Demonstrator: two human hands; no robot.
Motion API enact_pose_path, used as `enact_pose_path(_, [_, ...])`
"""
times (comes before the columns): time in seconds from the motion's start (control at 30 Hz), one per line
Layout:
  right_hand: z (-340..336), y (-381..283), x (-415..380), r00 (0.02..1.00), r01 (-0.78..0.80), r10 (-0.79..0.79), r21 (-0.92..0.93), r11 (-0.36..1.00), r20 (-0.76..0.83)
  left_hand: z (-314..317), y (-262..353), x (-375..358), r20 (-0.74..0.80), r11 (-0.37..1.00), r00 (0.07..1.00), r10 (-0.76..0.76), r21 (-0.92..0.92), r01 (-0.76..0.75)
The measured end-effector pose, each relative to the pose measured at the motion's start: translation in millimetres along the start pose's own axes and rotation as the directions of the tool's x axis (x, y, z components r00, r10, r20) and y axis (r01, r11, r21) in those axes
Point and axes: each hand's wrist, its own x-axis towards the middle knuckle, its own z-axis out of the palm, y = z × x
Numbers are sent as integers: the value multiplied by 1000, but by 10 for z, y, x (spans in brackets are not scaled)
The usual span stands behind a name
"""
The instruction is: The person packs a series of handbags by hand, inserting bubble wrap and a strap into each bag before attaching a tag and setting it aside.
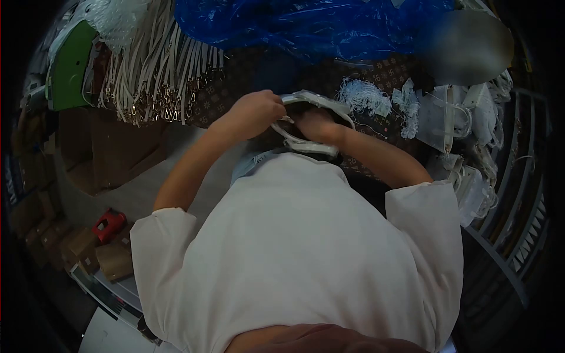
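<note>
A white handbag [321, 101] with a dark opening lies at the table's near edge, close against my body. My left hand [257, 115] is closed at the left side of its rim, fingers pinched on the edge. My right hand [318, 125] reaches into the opening, and its fingers are hidden in the dark interior. Just to the right of the bag is a heap of white threads or tags [365, 99] on the brown patterned cloth [215, 97].
Many pale straps with metal clasps [159, 76] hang at the left beside a green panel [72, 65]. Blue plastic sheeting [318, 26] covers the back. White bags in clear plastic [441, 117] stand at the right, near a metal rack [500, 253]. Cardboard boxes [115, 262] sit lower left.
</note>
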Motion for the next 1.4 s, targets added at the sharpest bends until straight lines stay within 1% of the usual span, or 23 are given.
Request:
enact_pose_path(0.03, [-22, 19, -22, 1000, 4, -4, 7, 1000, -1, 57, 80, 85, 7, 1000, 1000, -4, 1, 4])
enact_pose_path(0.1, [-123, 108, -42, 982, 163, -172, -101, 981, -80, 180, 185, 255, 244, 924, 967, -72, 383, -28])
enact_pose_path(0.17, [-153, 185, -35, 962, 183, -210, -158, 970, -175, 160, 168, 353, 228, 931, 972, -62, 363, -26])
enact_pose_path(0.23, [-334, 136, -83, 979, 190, -190, -6, 982, -73, 151, 154, 332, 218, 944, 974, -62, 331, -14])
enact_pose_path(0.27, [-286, 176, -61, 984, 169, -142, 331, 929, -104, 117, 70, 216, 45, 991, 999, 4, 135, -10])
enact_pose_path(0.3, [-301, 177, -85, 984, 166, -136, 332, 928, -113, 80, -12, 127, -139, 997, 990, 33, -65, -43])
enact_pose_path(0.33, [-335, 168, -123, 984, 171, -135, 430, 886, -113, 83, -51, 43, -135, 997, 990, 39, -61, -48])
enact_pose_path(0.4, [-438, 92, -226, 984, 172, -126, 528, 831, -122, 120, -52, -116, -327, 862, 939, -107, -502, -76])
enact_pose_path(0.47, [-547, -49, -360, 998, 29, -63, 935, 353, -7, 142, 31, -182, -351, 850, 931, -95, -515, -108])
enact_pose_path(0.6, [-448, -131, -319, 994, 44, -106, 963, 265, -16, 147, 162, -311, -394, 848, 914, -100, -514, -129])
enact_pose_path(0.7, [-407, -211, -300, 999, -17, -32, 943, 332, 29, 155, 182, -394, -402, 873, 913, -66, -466, -143])
enact_pose_path(0.8, [-372, -301, -290, 997, 7, 64, 908, 420, -37, 111, 212, -447, -464, 914, 883, -67, -383, -132])
enact_pose_path(0.83, [-482, -385, -337, 995, -87, 78, 906, 415, 60, 105, 205, -474, -464, 915, 884, -66, -382, -133])
enact_pose_path(0.87, [-540, -429, -363, 983, -181, 91, 894, 409, 157, 99, 190, -510, -472, 923, 881, -31, -351, -155])
enact_pose_path(0.93, [-458, -432, -339, 985, -172, 103, 859, 483, 139, 93, 194, -587, -475, 929, 880, 3, -323, -178])
enact_pose_path(1.0, [-409, -450, -327, 986, -167, 114, 815, 555, 124, 85, 231, -667, -380, 954, 915, 135, -201, -224])
enact_pose_path(1.07, [-408, -479, -299, 972, 135, 15, 609, 782, -234, 84, 236, -763, -364, 951, 923, 125, -220, -216])
enact_pose_path(1.1, [-390, -428, -284, 972, 137, 12, 607, 783, -235, 84, 237, -801, -348, 951, 930, 114, -233, -204])
enact_pose_path(1.17, [-322, -282, -291, 916, 151, 71, 505, 850, -395, 109, 254, -862, -313, 957, 943, 110, -223, -186])
enact_pose_path(1.23, [-630, -312, -429, 927, 63, 120, 465, 883, -355, 179, 246, -874, -281, 962, 954, 107, -213, -170])
enact_pose_path(1.27, [-681, -260, -450, 877, 57, 81, 270, 961, -474, 246, 231, -862, -301, 975, 950, 81, -175, -138])
enact_pose_path(1.33, [-748, -113, -445, 727, 22, -86, -102, 995, -682, 402, 212, -840, -322, 985, 945, 60, -136, -109])
enact_pose_path(1.4, [-802, -38, -401, 693, -10, -109, -161, 987, -713, 577, 209, -792, -364, 979, 930, -56, -202, -20])
